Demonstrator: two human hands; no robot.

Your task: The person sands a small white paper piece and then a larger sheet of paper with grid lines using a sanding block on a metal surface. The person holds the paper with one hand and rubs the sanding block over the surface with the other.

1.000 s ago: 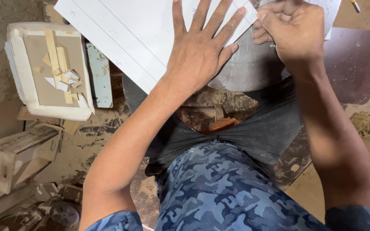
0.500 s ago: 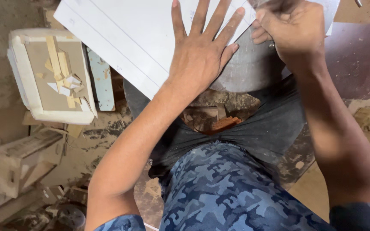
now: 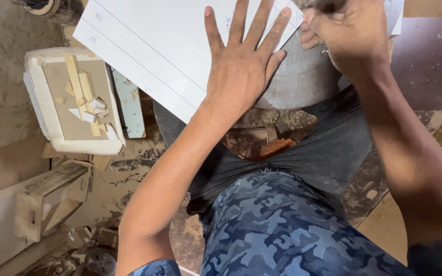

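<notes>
Pressing the white sheet [image 3: 180,46] flat, our left hand [image 3: 241,66] lies on it with fingers spread wide, palm at its near edge. Our right hand [image 3: 351,36] is curled shut just right of it at the sheet's right end; something dark shows at its top, too blurred to name. The sheet carries thin ruled lines and lies slantwise over a grey metal plate [image 3: 303,76], far from our knees. We judge the step in hand to be marking or cutting along a line, the left hand serving as clamp. The next move calls for steady downward pressure so the sheet does not slide on the smooth metal. To the left, a white tray [image 3: 37,110] holds wood scraps [image 3: 85,99]. Dusty floor [image 3: 6,102] and a wooden frame [image 3: 31,214] lie near left; a brown board [image 3: 431,66] lies right.
</notes>
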